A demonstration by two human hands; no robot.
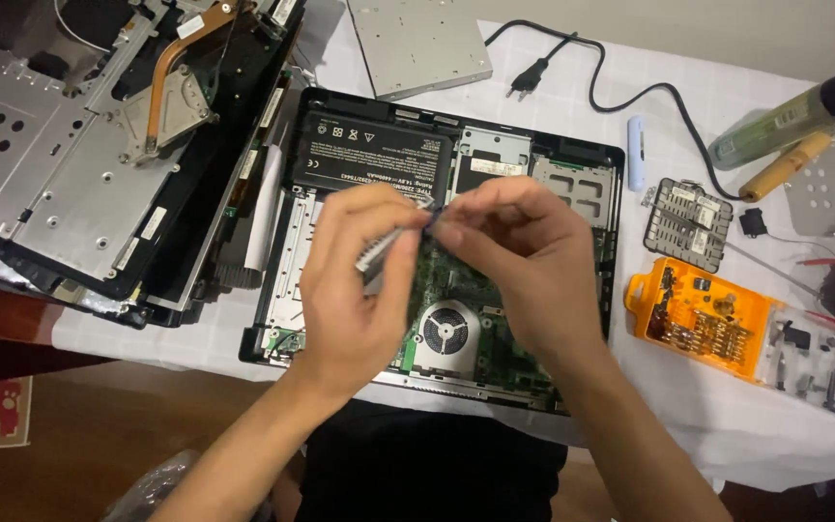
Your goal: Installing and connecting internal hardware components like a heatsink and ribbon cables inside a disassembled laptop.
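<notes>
screwdriver (400, 239), small with a silver knurled shaft, sits raised between both hands above the opened laptop (456, 280) on the white tablecloth (572, 106). left hand (359, 280) has its fingers closed around the shaft; right hand (514, 251) pinches the dark end near the tip with thumb and forefinger. this looks like the bit-fitting step. next move calls for seating the bit straight, then lowering onto a screw. orange bit case (698, 319) lies open to the right.

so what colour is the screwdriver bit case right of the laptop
Orange, with a clear lid: the bit case in the head view.
</notes>
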